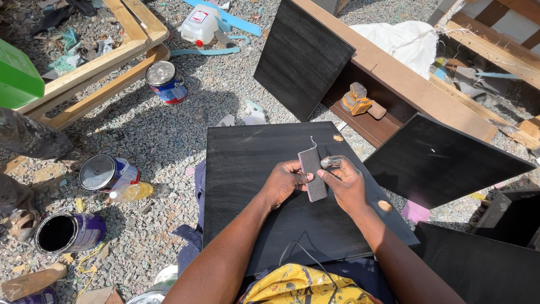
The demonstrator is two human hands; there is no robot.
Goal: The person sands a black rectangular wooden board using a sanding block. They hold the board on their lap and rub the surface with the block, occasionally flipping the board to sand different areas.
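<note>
Gravel ground [169, 124] lies all around us, strewn with scraps, and a black board [253, 186] rests flat across our lap. Both our hands meet over its middle, closed around a small grey sanding block [312, 171] held just above the board: the left hand [284, 181] pinches its left edge between thumb and fingers, while the right hand [344, 181] grips the right edge, its forefinger dusted grey. A thin wire curls up from the top of the block.

To our left we see three paint cans: one with a lid [104, 173] on its side, one open and dark inside [67, 232], and another lidded can [166, 81] farther up. A white plastic jug [199, 23] lies beyond that. More black panels stand nearby, one leaning [301, 56] against a long wooden beam [405, 73] and one tilted at right [439, 160]. An orange power sander [357, 101] sits on a ledge under the beam.
</note>
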